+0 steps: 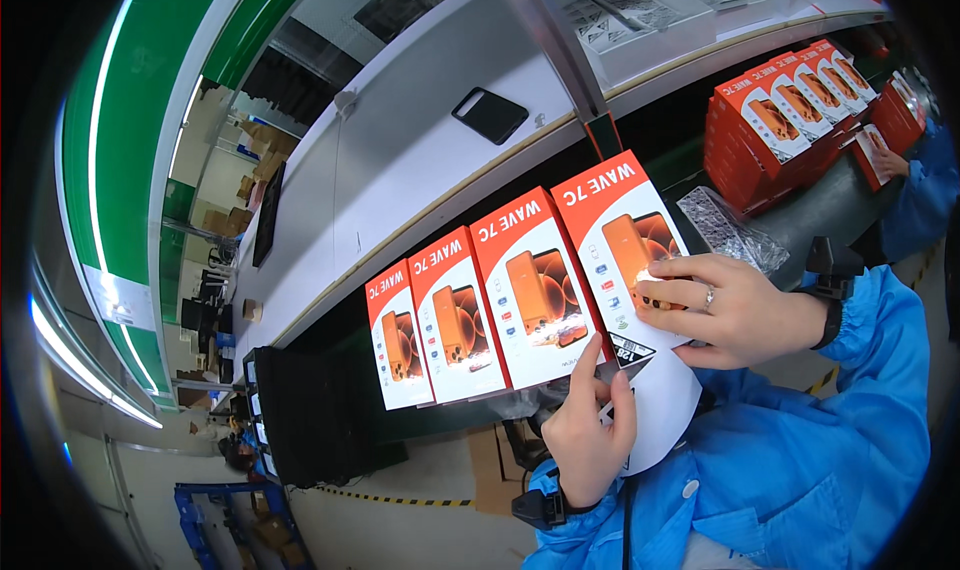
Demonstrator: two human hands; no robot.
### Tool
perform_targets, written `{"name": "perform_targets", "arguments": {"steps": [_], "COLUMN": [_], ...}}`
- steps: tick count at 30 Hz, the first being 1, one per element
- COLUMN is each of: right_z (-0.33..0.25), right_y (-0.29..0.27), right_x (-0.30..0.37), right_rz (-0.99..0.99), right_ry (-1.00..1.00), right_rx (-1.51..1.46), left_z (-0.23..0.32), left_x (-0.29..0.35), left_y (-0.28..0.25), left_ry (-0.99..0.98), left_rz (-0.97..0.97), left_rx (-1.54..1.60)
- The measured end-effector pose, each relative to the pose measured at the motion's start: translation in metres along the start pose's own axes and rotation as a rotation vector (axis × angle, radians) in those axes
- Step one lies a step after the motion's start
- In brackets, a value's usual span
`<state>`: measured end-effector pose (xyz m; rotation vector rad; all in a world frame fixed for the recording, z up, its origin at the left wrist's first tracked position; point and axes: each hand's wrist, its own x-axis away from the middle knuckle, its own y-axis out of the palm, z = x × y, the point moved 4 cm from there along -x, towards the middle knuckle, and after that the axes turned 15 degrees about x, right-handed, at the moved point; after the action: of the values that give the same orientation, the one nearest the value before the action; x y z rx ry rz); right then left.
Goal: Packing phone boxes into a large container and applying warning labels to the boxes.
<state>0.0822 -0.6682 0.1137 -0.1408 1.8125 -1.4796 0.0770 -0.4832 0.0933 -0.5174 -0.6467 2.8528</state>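
Note:
Four red-and-white phone boxes stand in a row in front of me, including the far-right phone box (640, 220) and its neighbour, another phone box (540, 300). My right hand (735, 310) lies on the front of the far-right box, its fingers spread over the orange phone picture. My left hand (590, 435) is at that box's lower left corner, index finger and thumb pointing up and apart, the other fingers curled. It holds a white label sheet (665, 410) with black labels, partly hidden behind the hand. A black-and-white triangular label (630, 350) shows at the box's lower edge.
A black phone case (490, 115) lies on the white shelf (420, 150) behind the boxes. At right, more red boxes (770, 130) are stacked beside clear plastic wrap (735, 230). A co-worker's hand (885, 158) holds another box there. A metal post (560, 50) rises behind my boxes.

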Motion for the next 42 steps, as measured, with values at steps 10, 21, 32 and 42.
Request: {"name": "perform_targets", "arguments": {"steps": [10, 21, 32, 42], "right_z": [0.002, 0.004, 0.003, -0.004], "right_y": [0.001, 0.002, -0.005, -0.014], "right_x": [0.004, 0.007, -0.009, -0.052], "right_rz": [0.016, 0.016, -0.018, -0.42], "right_ry": [-0.002, -0.011, -0.059, -0.024], "right_rx": [0.01, -0.019, 0.0, -0.625], "left_z": [0.011, 0.016, 0.018, 0.003], "left_x": [-0.012, -0.015, 0.025, 0.014], "left_y": [0.008, 0.013, -0.013, -0.019], "left_ry": [0.112, 0.17, 0.21, -0.218], "left_rz": [-0.011, 0.142, 0.403, 0.008], "left_rx": [-0.164, -0.228, 0.414, 0.757]}}
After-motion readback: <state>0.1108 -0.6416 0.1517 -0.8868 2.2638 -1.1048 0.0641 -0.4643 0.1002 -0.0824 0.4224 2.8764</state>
